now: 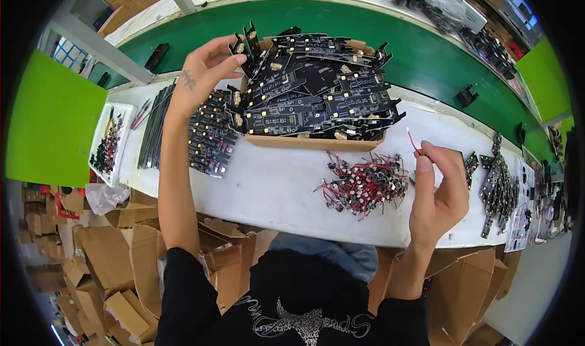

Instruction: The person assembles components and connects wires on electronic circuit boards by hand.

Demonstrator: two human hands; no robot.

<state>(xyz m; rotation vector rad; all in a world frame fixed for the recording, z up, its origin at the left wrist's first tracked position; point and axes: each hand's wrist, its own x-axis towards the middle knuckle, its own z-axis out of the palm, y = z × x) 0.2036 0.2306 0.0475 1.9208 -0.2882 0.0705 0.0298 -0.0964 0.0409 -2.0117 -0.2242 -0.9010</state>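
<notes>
Cardboard box (311,143) is brimming with circuit boards (280,122), wired parts (367,184) lying heaped in front: plenty likely remaining, done count unclear. Left hand (209,69), half-curled, is touching box's back-left boards, grip unclear; right hand (440,194), front-right of box, is pinching a red-wired part (419,151).

Carton (314,144) looks matt brown cardboard. Circuit boards (283,122) inside it are rigid, smooth, black, faintly glossy. Surface (268,184) under carton: white, smooth, low sheen. Wire leads (372,184) before carton have red plastic-looking insulation. Belt (420,72) beyond carton is smooth, green. Shirt (341,279), nearside of carton: matt black cloth.
</notes>
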